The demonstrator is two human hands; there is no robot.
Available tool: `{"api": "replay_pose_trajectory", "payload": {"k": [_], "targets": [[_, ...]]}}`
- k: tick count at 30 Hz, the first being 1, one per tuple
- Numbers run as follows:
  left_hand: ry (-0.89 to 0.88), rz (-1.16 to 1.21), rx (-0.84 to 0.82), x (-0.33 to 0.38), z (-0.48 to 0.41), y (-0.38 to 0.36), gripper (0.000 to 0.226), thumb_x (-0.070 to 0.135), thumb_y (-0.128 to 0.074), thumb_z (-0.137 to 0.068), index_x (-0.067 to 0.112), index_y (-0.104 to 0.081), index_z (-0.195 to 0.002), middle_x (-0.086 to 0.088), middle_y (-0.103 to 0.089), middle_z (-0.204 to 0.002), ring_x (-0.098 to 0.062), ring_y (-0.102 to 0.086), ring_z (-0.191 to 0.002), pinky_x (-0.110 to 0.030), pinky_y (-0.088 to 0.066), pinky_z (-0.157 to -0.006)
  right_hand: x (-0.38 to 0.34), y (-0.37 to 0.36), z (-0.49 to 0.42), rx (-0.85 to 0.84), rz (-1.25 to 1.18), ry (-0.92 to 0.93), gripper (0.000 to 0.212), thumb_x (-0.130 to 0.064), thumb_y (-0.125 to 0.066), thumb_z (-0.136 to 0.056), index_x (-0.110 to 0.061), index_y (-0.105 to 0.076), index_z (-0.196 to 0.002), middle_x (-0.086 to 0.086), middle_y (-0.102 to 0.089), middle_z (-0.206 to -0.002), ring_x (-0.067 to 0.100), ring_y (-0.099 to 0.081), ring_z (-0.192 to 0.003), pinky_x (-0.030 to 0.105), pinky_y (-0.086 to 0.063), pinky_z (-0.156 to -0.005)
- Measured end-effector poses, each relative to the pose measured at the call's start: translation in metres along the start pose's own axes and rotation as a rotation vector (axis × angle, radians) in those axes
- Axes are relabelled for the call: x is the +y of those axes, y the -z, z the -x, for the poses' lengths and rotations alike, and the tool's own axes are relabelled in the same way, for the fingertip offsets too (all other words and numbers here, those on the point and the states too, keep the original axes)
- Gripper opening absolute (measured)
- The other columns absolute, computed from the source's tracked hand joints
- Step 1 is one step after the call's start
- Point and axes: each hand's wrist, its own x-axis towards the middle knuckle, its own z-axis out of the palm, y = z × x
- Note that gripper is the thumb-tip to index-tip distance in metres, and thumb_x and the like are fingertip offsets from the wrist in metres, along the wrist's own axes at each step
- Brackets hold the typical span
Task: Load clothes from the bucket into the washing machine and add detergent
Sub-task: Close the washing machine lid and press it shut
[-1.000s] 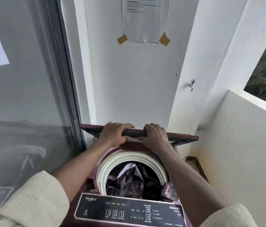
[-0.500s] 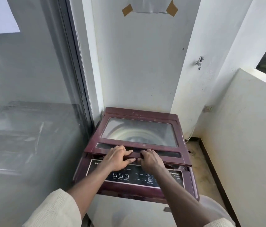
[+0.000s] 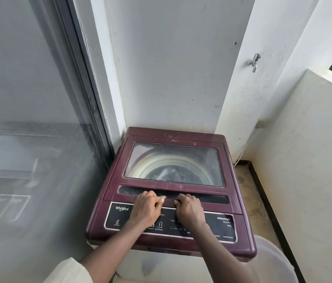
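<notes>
In the head view the washing machine (image 3: 171, 193) has its lid (image 3: 173, 164) lying flat just beyond both hands, its front edge running left to right under the fingertips; the control panel (image 3: 222, 223) sits beneath the palms; left hand (image 3: 146, 209) and right hand (image 3: 189, 209) rest side by side, equally near, fingers curled and pressing the lid's front lip, grasping nothing; dark clothes (image 3: 167, 172) show faintly through the glass.

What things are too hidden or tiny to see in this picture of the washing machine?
All in the head view:
- Clothes inside the maroon top-loading washing machine: the closed glass lid reflects, so only dark shapes show.
- Some control panel buttons: covered by the left hand and right hand.
- Small panel lettering: too tiny to read.
- White plastic bucket: cut off by the bottom edge.
- Detergent: not in view.
</notes>
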Motion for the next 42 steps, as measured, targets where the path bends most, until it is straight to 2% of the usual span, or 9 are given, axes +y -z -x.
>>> {"api": "replay_pose_trajectory", "payload": {"k": [5,10,13,17,20,27,35,39,42], "targets": [[-0.018,0.060,0.051,-0.008,-0.003,-0.006,0.030,0.035,-0.045,-0.098,0.029,-0.070,-0.114,0.009,-0.061,-0.083,-0.013,-0.052,-0.078,-0.031,-0.043,-0.080,0.000,-0.007,-0.001,0.059,-0.036,-0.003,0.023,-0.018,-0.045,-0.093,-0.007,-0.065,-0.094,0.013,-0.068,-0.098,0.035,-0.059,-0.094,0.037,-0.037,-0.083],[-0.018,0.118,0.061,-0.009,-0.007,-0.009,0.026,0.033,-0.049,-0.097,0.029,-0.073,-0.108,0.010,-0.064,-0.085,-0.012,-0.056,-0.079,-0.034,-0.042,-0.082,0.006,-0.005,-0.001,0.027,-0.113,0.022,0.027,-0.014,-0.046,-0.092,-0.009,-0.070,-0.104,0.011,-0.070,-0.101,0.032,-0.061,-0.097,0.038,-0.041,-0.089],[-0.034,0.197,0.004,-0.009,-0.013,-0.004,0.029,0.037,-0.049,-0.097,0.025,-0.075,-0.102,0.010,-0.068,-0.091,-0.012,-0.061,-0.083,-0.037,-0.046,-0.083,0.013,0.007,-0.001,0.012,-0.270,-0.009,0.030,-0.010,-0.052,-0.089,-0.010,-0.071,-0.112,0.008,-0.072,-0.110,0.025,-0.064,-0.104,0.030,-0.047,-0.091],[-0.042,0.338,0.021,-0.014,-0.011,0.011,0.024,0.035,-0.057,-0.094,0.021,-0.073,-0.105,0.014,-0.067,-0.098,-0.004,-0.059,-0.094,-0.016,-0.046,-0.082,0.036,0.025,0.002,0.106,-0.377,-0.069,0.026,-0.017,-0.063,-0.087,-0.017,-0.070,-0.113,-0.001,-0.072,-0.111,0.012,-0.067,-0.098,0.018,-0.047,-0.083],[-0.023,0.345,0.100,-0.019,0.005,0.026,0.024,0.036,-0.059,-0.089,0.023,-0.072,-0.103,0.016,-0.067,-0.098,0.002,-0.058,-0.096,-0.017,-0.045,-0.087,0.061,0.043,0.011,0.142,-0.439,-0.136,0.026,-0.021,-0.070,-0.085,-0.019,-0.071,-0.111,-0.005,-0.072,-0.111,0.006,-0.068,-0.093,0.028,-0.055,-0.086],[0.040,0.068,0.074,-0.013,0.045,0.022,0.046,0.038,-0.050,-0.091,0.014,-0.059,-0.129,-0.001,-0.062,-0.131,-0.017,-0.052,-0.125,-0.043,-0.039,-0.109,0.050,0.048,0.033,0.263,-0.156,-0.004,0.035,-0.022,-0.072,-0.083,-0.015,-0.068,-0.117,0.003,-0.067,-0.122,0.025,-0.058,-0.118,0.044,-0.047,-0.101],[0.071,0.018,0.030,-0.010,0.039,0.008,0.050,0.041,-0.041,-0.093,0.013,-0.056,-0.131,-0.005,-0.060,-0.133,-0.020,-0.051,-0.128,-0.045,-0.037,-0.111,0.040,0.014,0.003,0.082,-0.148,-0.042,0.045,-0.032,-0.064,-0.087,-0.013,-0.061,-0.128,0.010,-0.057,-0.135,0.032,-0.044,-0.133,0.047,-0.034,-0.111],[0.084,-0.031,-0.020,-0.025,0.000,0.010,0.056,0.047,-0.046,-0.094,0.016,-0.042,-0.142,-0.005,-0.042,-0.150,-0.021,-0.034,-0.141,-0.048,-0.027,-0.117,0.059,0.010,-0.026,0.015,0.047,-0.127,0.061,-0.051,-0.056,-0.086,-0.022,-0.045,-0.139,0.009,-0.038,-0.151,0.034,-0.024,-0.143,0.055,-0.026,-0.112],[0.117,-0.106,-0.094,-0.034,-0.033,0.020,0.069,0.061,-0.038,-0.091,0.023,-0.030,-0.148,-0.006,-0.027,-0.158,-0.022,-0.023,-0.146,-0.050,-0.019,-0.119,0.078,0.015,-0.044,-0.012,0.126,-0.190,0.072,-0.063,-0.051,-0.085,-0.023,-0.036,-0.143,0.011,-0.027,-0.156,0.038,-0.018,-0.145,0.056,-0.022,-0.113]]}}
